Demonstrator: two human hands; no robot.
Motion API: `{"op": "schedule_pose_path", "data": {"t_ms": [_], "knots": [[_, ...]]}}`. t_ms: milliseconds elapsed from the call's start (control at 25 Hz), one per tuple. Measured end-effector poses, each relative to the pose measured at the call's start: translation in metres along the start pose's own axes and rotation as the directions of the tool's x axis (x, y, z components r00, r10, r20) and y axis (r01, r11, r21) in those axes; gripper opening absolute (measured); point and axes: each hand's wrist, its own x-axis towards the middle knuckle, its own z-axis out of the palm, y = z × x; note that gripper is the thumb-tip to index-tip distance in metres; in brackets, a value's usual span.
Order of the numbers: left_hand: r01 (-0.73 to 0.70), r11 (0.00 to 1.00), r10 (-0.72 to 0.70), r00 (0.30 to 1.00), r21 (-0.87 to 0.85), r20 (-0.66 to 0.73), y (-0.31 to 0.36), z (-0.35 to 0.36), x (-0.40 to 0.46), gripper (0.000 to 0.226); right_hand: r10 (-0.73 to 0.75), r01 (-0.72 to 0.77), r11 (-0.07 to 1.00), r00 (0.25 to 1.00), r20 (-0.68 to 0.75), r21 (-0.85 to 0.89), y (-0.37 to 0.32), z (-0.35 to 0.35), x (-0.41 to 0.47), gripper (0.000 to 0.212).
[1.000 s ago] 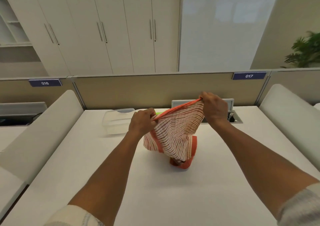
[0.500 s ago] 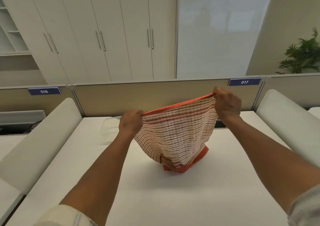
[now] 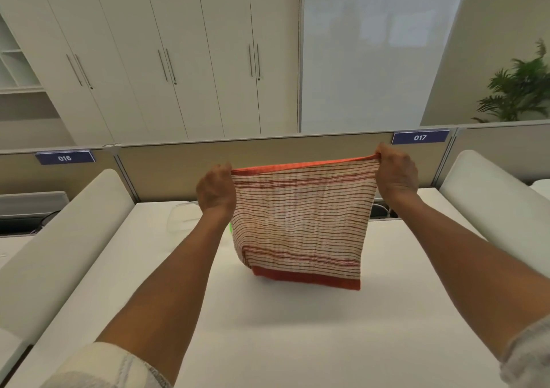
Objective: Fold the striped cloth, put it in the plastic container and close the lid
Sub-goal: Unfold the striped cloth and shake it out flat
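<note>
The striped cloth (image 3: 300, 224), white with red-brown lines and an orange border, hangs stretched flat in the air above the white table (image 3: 268, 328). My left hand (image 3: 215, 191) pinches its top left corner and my right hand (image 3: 395, 173) pinches its top right corner. The cloth's lower orange edge hangs just over the table. The clear plastic container (image 3: 181, 216) stands at the back of the table, left of the cloth, mostly hidden behind my left hand and forearm. Its lid cannot be made out.
A beige partition (image 3: 178, 167) with labels 016 and 017 runs along the table's far edge. White padded side panels (image 3: 59, 238) flank the table left and right. A cable slot (image 3: 384, 209) sits behind the cloth's right side. A potted plant stands far right.
Both hands have moved apart and upward, pulling the bunched cloth off the table into a taut flat sheet. The camera has tilted up.
</note>
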Motion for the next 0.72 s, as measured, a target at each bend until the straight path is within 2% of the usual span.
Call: {"op": "schedule_pose_path", "data": {"t_ms": [280, 480, 640, 720], "knots": [[-0.027, 0.993, 0.013, 0.993, -0.114, -0.117, 0.007, -0.008, 0.031, 0.02, -0.052, 0.062, 0.994, 0.992, -0.113, 0.095, 0.002, -0.008, 0.03, 0.013], [-0.113, 0.974, 0.06, 0.965, -0.197, -0.256, 0.013, -0.024, 0.049, 0.017, -0.052, 0.081, 0.986, 0.979, -0.196, 0.143, -0.004, -0.029, 0.043, 0.02], [-0.191, 0.956, 0.118, 0.945, -0.224, -0.304, 0.001, -0.025, 0.029, 0.013, -0.049, 0.081, 0.989, 0.967, -0.249, 0.121, 0.005, -0.038, 0.017, 0.009], [-0.245, 0.941, 0.17, 0.938, -0.233, -0.301, -0.011, -0.018, 0.003, 0.011, -0.021, 0.039, 0.997, 0.973, -0.232, 0.073, 0.02, -0.034, -0.016, 0.007]]}}
